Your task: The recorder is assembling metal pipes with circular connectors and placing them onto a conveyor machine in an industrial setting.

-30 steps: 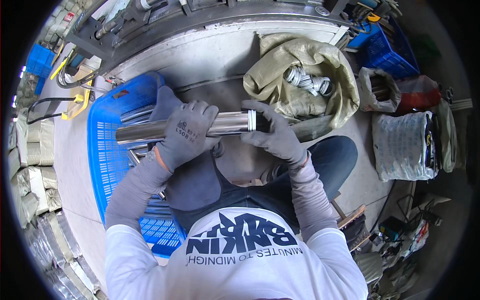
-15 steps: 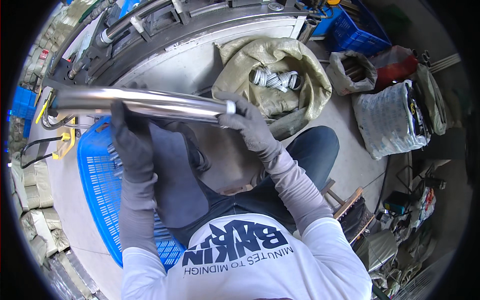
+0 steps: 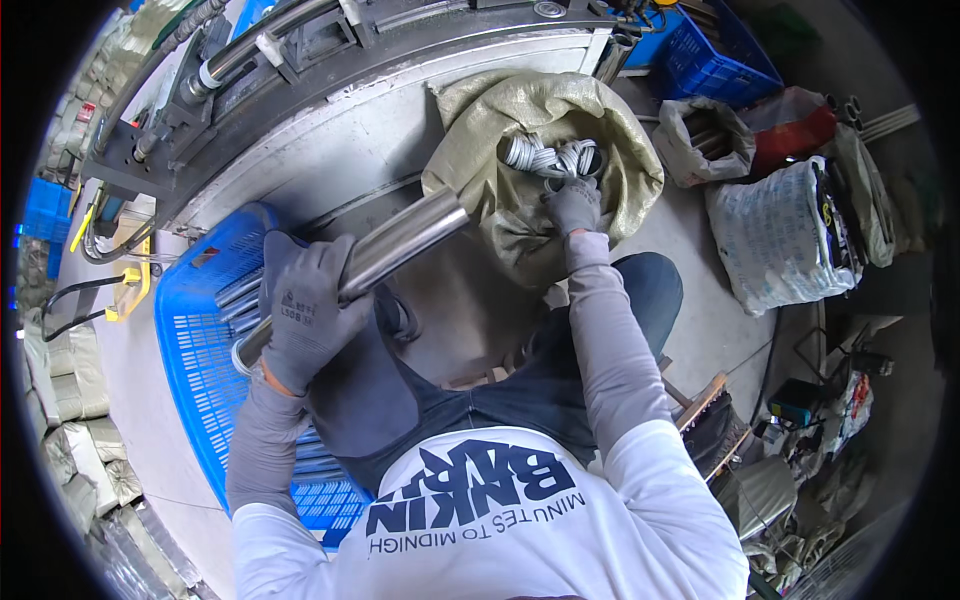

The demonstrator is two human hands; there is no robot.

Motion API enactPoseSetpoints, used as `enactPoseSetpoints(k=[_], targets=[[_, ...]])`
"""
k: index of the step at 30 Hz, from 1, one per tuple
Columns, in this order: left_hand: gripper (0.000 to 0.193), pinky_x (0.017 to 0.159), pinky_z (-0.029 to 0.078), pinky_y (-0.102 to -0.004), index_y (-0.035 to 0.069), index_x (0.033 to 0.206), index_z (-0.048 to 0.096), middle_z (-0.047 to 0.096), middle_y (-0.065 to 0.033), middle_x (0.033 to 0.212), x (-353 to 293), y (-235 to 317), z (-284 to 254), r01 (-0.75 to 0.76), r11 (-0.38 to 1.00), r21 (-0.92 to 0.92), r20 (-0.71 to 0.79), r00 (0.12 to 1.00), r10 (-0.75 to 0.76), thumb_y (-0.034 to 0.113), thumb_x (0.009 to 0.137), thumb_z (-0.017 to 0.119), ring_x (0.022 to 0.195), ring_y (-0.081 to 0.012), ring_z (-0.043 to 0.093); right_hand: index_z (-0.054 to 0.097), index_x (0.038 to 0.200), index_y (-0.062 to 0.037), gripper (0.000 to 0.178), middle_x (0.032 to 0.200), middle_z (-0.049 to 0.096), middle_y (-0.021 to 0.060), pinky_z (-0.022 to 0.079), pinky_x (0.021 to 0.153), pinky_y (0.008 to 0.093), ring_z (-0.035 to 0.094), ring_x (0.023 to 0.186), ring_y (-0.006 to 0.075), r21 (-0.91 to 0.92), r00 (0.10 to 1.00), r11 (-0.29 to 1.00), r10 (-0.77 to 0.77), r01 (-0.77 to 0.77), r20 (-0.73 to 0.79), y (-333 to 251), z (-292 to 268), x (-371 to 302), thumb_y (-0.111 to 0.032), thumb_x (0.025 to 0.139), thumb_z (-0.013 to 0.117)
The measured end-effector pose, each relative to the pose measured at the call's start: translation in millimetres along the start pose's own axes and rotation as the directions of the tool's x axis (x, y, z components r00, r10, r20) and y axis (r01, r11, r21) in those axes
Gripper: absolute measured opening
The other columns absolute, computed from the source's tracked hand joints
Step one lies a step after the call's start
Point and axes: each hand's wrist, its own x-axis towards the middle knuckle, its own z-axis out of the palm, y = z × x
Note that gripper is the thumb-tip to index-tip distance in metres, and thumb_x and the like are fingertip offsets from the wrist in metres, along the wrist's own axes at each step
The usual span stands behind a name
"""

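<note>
"While the machine (image 3: 420, 50) runs off the upper edge, what else is only partly visible?"

"The blue basket (image 3: 190, 395): the left forearm (image 3: 262, 440) covers part of it, so only some metal rods (image 3: 240, 297) inside show. The sack (image 3: 632, 155) gapes open, its bottom out of sight."

"And the shiny tube (image 3: 405, 245)?"

"It slants from over the basket toward the sack, its middle hidden by the left hand (image 3: 312, 315), whose fingers wrap around it."

"The right hand (image 3: 575, 207)?"

"In the sack's mouth, at the white rings (image 3: 533, 155); I cannot tell whether its fingers pinch any."

"Any change from half a second ago?"

"The right hand held the tube's pale-banded end then; now the pale band (image 3: 239, 357) is at lower left."
</note>
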Motion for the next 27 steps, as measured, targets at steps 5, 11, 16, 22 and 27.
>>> enactPoseSetpoints(k=[5,11,16,22,27], targets=[[0.062,0.088,0.051,-0.049,0.003,0.13,0.063,0.066,-0.0182,0.105,-13.5,-7.2,12.6,0.041,0.999,0.018,-0.016,0.999,-0.04,0.019,0.072,0.077,0.099,-0.0382,0.065,0.077,0.09,0.002,0.025,0.073,0.072,0.0074,0.055,0.068,0.0354,0.071,0.073,0.0196,0.692,0.967,0.72,-0.148,-0.039,0.208,-5.7,-48.1,-25.1,-0.02,0.083,0.087],[0.063,0.09,0.051,-0.0478,0.002,0.13,0.064,0.067,-0.0188,0.104,-12.9,-8.3,3.4,-0.012,0.996,-0.09,-0.088,0.996,0.004,0.016,0.07,0.078,0.099,-0.039,0.065,0.053,0.149,0.0041,0.052,0.123,0.068,0.0105,0.06,0.088,0.0292,0.068,0.109,0.017,0.922,0.752,-0.14,-0.629,-0.361,0.199,-31.0,-99.1,-90.0,-0.026,0.107,0.061],[0.065,0.09,0.052,-0.0474,0.004,0.132,0.062,0.069,-0.0158,0.114,-17.8,-8.2,0.9,-0.02,0.996,-0.091,-0.052,0.999,0.016,0.022,0.072,0.079,0.103,-0.0357,0.067,0.058,0.145,0.0039,0.048,0.117,0.068,0.0084,0.059,0.079,0.0281,0.066,0.103,0.0137,0.974,0.69,0.13,-0.723,0.185,-0.034,-58.4,-129.9,-120.2,-0.03,0.111,0.054],[0.066,0.09,0.051,-0.0485,0.001,0.132,0.063,0.068,-0.0175,0.108,-18.6,-7.0,2.6,-0.056,0.994,-0.089,-0.053,0.997,0.051,0.018,0.07,0.077,0.101,-0.0369,0.066,0.057,0.149,0.0018,0.063,0.128,0.068,0.008,0.048,0.102,0.0254,0.063,0.112,0.0138,0.957,0.602,0.22,-0.743,-0.191,0.291,-58.2,-137.4,-121.5,-0.006,0.09,0.077],[0.069,0.092,0.05,-0.0484,0.001,0.134,0.061,0.067,-0.0178,0.112,-20.4,-9.4,7.6,-0.065,0.997,-0.039,0.004,0.998,0.065,0.021,0.07,0.078,0.103,-0.0371,0.065,0.056,0.151,-0.0007,0.08,0.154,0.057,0.0126,0.036,0.121,0.0329,0.049,0.145,0.0207,0.975,0.554,0.223,-0.813,0.009,0.181,-53.4,-141.2,-119.2,0.003,0.077,0.086]])
